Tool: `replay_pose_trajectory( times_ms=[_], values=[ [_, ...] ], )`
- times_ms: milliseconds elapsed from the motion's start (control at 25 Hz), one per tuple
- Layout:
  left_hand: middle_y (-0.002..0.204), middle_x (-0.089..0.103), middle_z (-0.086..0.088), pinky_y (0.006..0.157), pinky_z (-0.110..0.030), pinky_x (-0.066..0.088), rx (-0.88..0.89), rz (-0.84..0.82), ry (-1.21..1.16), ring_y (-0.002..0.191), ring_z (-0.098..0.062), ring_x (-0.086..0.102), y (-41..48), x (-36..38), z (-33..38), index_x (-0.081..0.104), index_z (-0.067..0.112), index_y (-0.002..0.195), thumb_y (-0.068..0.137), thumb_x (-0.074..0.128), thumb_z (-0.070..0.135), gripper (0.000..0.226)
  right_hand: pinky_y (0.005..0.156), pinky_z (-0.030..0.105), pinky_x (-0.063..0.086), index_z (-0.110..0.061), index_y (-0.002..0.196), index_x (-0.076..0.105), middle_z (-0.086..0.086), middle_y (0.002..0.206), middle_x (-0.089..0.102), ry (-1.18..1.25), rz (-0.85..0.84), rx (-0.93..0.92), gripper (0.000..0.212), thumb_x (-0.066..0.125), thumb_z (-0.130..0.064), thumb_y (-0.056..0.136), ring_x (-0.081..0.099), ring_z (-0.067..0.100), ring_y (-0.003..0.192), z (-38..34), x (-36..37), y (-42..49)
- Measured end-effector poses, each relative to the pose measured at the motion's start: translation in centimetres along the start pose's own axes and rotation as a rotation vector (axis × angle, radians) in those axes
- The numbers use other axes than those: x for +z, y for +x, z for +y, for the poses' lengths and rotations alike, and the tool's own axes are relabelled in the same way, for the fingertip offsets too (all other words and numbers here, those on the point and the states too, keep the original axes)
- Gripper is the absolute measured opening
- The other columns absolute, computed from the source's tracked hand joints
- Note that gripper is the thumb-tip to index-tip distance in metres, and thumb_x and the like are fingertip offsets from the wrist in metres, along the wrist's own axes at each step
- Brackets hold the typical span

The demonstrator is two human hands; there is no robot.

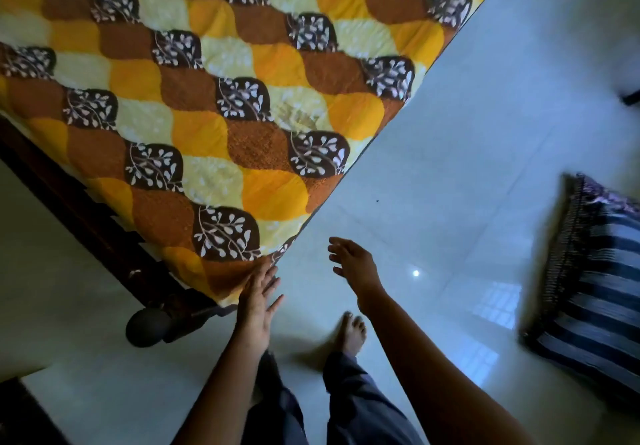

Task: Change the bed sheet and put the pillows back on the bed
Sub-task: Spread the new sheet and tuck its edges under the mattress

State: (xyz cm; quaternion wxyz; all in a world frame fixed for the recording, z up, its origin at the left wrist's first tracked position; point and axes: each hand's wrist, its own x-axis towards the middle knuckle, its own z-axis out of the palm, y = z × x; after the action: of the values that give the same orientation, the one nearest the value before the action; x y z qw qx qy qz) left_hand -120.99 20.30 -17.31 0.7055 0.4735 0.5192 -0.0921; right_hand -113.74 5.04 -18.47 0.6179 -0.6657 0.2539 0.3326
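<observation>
While I watch through head camera: bed sheet [214, 105], orange, brown and yellow scallop print, lies spread over mattress, filling far left. Left hand [258, 301] at sheet's near corner, fingers straight, touching cloth, gripping nothing. Right hand [353, 264] just right of it, above floor [485, 133], fingers loosely spread, holding nothing. Dark bed frame [69, 195] shows below sheet's left edge. Striped pillow [595, 292] well apart at right, off bed, blurred. Bare foot [351, 332] on tiles, near.

I reach both bare arms forward, left hand [258, 301] flat with straight fingers, right hand [353, 264] loosely spread.
</observation>
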Motion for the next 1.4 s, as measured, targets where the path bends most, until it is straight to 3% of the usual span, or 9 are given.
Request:
replay_pose_trajectory(
  times_ms=[160,360,600,760,920,1000,1120,1280,1400],
  values=[
    [0.132,0.049,-0.003,0.094,-0.033,0.035,0.111,-0.110,0.155,0.119,-0.018,0.048,-2.3,3.8,4.8,0.044,0.017,0.132,0.099,0.036,0.024,0.035,0.094,0.034,0.048,-0.023,0.117,0.061,-0.007,0.103,0.061,-0.132,0.097,-0.162,0.026,0.049,-0.032,0.096,0.058,0.012,0.096,-5.6,-4.4,-3.0],
    [0.139,0.046,-0.009,0.100,-0.032,0.033,0.332,-0.201,0.440,0.128,-0.024,0.042,-3.0,10.2,10.0,0.047,0.008,0.132,0.098,0.041,0.014,0.034,0.102,0.038,0.044,-0.021,0.123,0.057,-0.003,0.113,0.059,-0.092,0.155,-0.165,0.036,0.049,-0.041,0.094,0.054,0.014,0.107,-11.8,-8.0,-3.6],
    [0.143,0.041,-0.008,0.106,-0.038,0.034,0.368,-0.321,0.566,0.130,-0.025,0.040,-1.4,19.1,17.6,0.041,0.019,0.137,0.100,0.037,0.028,0.039,0.096,0.041,0.046,-0.019,0.123,0.054,0.005,0.113,0.058,0.057,0.197,-0.141,0.039,0.046,-0.044,0.095,0.055,0.027,0.110,-19.9,-11.3,-0.9],
    [0.151,0.029,-0.006,0.109,-0.036,0.026,0.358,-0.417,0.604,0.138,-0.024,0.029,-0.3,26.0,24.1,0.029,0.015,0.144,0.097,0.035,0.045,0.057,0.097,0.040,0.045,-0.020,0.127,0.051,0.001,0.122,0.054,0.069,0.253,-0.181,0.042,0.042,-0.047,0.095,0.052,0.020,0.108,-26.6,-13.1,2.1],
    [0.145,0.036,-0.005,0.086,-0.034,0.045,0.187,-0.599,0.553,0.136,-0.029,0.033,-0.1,32.1,29.3,0.031,0.014,0.144,0.098,0.037,0.036,0.051,0.105,0.041,0.040,-0.022,0.129,0.050,-0.003,0.125,0.051,0.110,0.310,-0.222,0.045,0.043,-0.050,0.094,0.047,0.018,0.120,-32.6,-14.9,5.4],
    [0.133,0.038,0.002,0.083,-0.035,0.045,0.323,-0.671,0.749,0.137,-0.027,0.031,-0.5,33.9,30.7,0.030,0.014,0.144,0.099,0.035,0.034,0.049,0.100,0.036,0.042,-0.022,0.129,0.049,-0.005,0.119,0.050,0.132,0.305,-0.234,0.045,0.042,-0.050,0.094,0.048,0.015,0.115,-34.9,-15.8,6.6],
    [0.147,0.030,0.001,0.103,-0.030,0.030,0.415,-0.594,0.709,0.139,-0.024,0.027,3.8,38.8,32.8,0.024,0.012,0.146,0.099,0.036,0.035,0.054,0.100,0.036,0.043,-0.023,0.128,0.050,-0.006,0.117,0.051,0.134,0.314,-0.258,0.044,0.043,-0.050,0.094,0.049,0.014,0.111,-38.6,-18.0,10.0],
    [0.152,0.025,-0.015,0.108,-0.035,0.027,0.589,-0.490,0.899,0.138,-0.028,0.028,10.9,45.6,34.8,0.023,0.009,0.146,0.092,0.042,0.048,0.069,0.104,0.040,0.041,-0.024,0.126,0.053,-0.002,0.126,0.055,0.079,0.332,-0.285,0.043,0.043,-0.050,0.094,0.050,0.016,0.115,-43.9,-22.5,17.2],
    [0.153,0.024,-0.013,0.113,-0.039,0.022,0.747,-0.372,1.057,0.141,-0.027,0.023,16.5,53.6,37.3,0.022,0.013,0.147,0.078,0.031,0.057,0.083,0.095,0.029,0.040,-0.022,0.127,0.053,-0.003,0.124,0.056,-0.119,0.323,-0.327,0.045,0.040,-0.050,0.095,0.051,0.016,0.114,-49.7,-27.0,26.3]
  ],
)
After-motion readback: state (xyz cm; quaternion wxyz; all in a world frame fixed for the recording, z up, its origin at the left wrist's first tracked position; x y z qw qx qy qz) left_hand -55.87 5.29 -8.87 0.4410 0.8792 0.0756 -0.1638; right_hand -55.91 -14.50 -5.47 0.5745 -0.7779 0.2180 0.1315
